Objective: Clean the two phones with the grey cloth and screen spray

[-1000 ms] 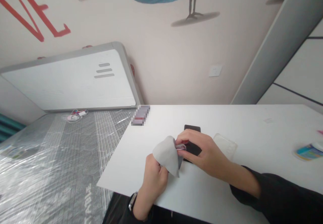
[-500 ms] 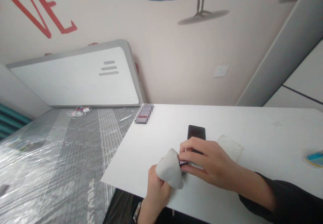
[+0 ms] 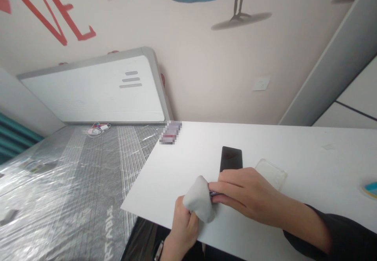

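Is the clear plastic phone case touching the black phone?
Apart: the head view shows bare white table between the clear plastic phone case and the black phone.

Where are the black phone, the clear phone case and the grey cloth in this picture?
Black phone [image 3: 231, 159]: head view, on its dark front face, above the right hand.
Clear phone case [image 3: 271, 174]: head view, on its flat transparent panel.
Grey cloth [image 3: 199, 199]: head view, on its bunched middle.
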Tool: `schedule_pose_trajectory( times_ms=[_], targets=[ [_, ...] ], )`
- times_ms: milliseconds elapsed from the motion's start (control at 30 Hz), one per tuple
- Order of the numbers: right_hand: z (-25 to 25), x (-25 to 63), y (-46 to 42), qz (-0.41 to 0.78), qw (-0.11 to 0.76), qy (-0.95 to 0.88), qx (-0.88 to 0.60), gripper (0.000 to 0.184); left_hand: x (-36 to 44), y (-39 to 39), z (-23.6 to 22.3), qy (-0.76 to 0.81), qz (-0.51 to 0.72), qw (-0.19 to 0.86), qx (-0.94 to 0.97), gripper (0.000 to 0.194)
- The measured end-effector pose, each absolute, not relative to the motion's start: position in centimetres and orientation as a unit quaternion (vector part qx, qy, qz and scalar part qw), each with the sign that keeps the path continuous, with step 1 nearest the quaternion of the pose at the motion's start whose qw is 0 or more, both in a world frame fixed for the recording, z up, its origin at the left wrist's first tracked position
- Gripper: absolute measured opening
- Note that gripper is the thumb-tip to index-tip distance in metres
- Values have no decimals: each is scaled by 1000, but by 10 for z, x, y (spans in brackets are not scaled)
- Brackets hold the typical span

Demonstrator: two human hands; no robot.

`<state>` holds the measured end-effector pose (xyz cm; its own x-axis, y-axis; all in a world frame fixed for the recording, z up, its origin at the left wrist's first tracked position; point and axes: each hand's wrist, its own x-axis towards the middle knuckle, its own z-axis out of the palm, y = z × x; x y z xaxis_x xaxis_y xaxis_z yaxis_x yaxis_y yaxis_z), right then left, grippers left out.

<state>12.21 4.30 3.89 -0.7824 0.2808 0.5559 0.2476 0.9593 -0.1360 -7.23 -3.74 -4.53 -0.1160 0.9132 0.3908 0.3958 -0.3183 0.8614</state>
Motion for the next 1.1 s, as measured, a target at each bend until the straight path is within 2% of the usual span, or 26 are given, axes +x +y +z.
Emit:
schedule_pose_trajectory(
  times_ms=[67, 200, 267, 433, 533, 667, 967, 1100],
  targets=[
    [40, 122, 42, 30, 287, -947, -142, 48, -75, -38, -39, 531, 521, 251, 619, 47],
    [43, 121, 41, 30, 266, -953, -145, 49, -83, -41, -19, 520, 533, 260, 615, 26],
    [43, 121, 41, 25, 267, -953, -142, 47, -85, -43, -11, 522, 557, 246, 598, 31],
    [38, 121, 42, 50, 265, -951, -148, 38, -83, -44, -5, 504, 579, 204, 607, 18],
    [35, 120, 42, 71, 257, -949, -168, 49, -79, -43, -10, 505, 569, 246, 600, 20],
    [30, 118, 41, 18, 239, -949, -205, 62, -78, -41, -21, 524, 549, 288, 585, 22],
    [25, 119, 42, -16, 214, -953, -213, 52, -82, -37, -41, 564, 443, 359, 598, 17],
    [21, 117, 40, -18, 221, -958, -181, 53, -81, -40, -33, 554, 482, 353, 579, 12]
  ],
)
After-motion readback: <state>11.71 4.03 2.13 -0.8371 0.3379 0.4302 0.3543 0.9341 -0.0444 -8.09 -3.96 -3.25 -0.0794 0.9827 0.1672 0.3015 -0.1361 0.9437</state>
